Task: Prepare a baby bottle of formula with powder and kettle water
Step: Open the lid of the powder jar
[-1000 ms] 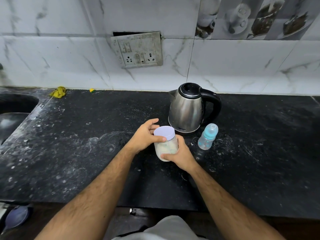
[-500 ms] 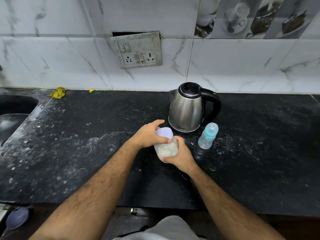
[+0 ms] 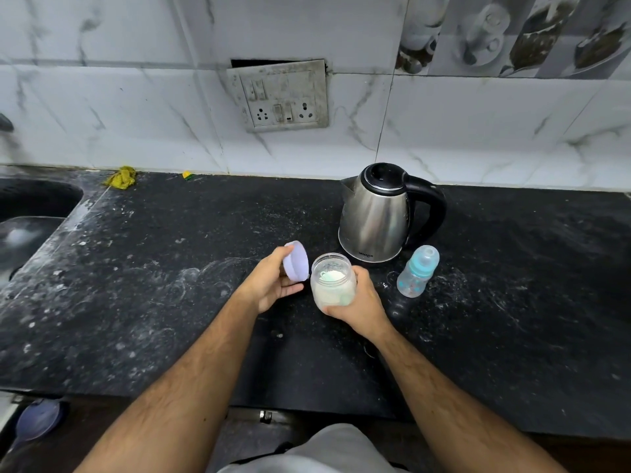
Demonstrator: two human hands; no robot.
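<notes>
On the black speckled counter in front of you: one clear powder jar, open-mouthed, part-filled with pale powder and a scoop half buried in it, gripped round its lower body by your right hand; one lilac lid, off the jar, tilted on edge just left of the jar's mouth, pinched in your left hand. Behind the jar stands one steel kettle with black lid and handle, upright; just right of it, one capped baby bottle with a teal collar, near the jar but apart from it.
</notes>
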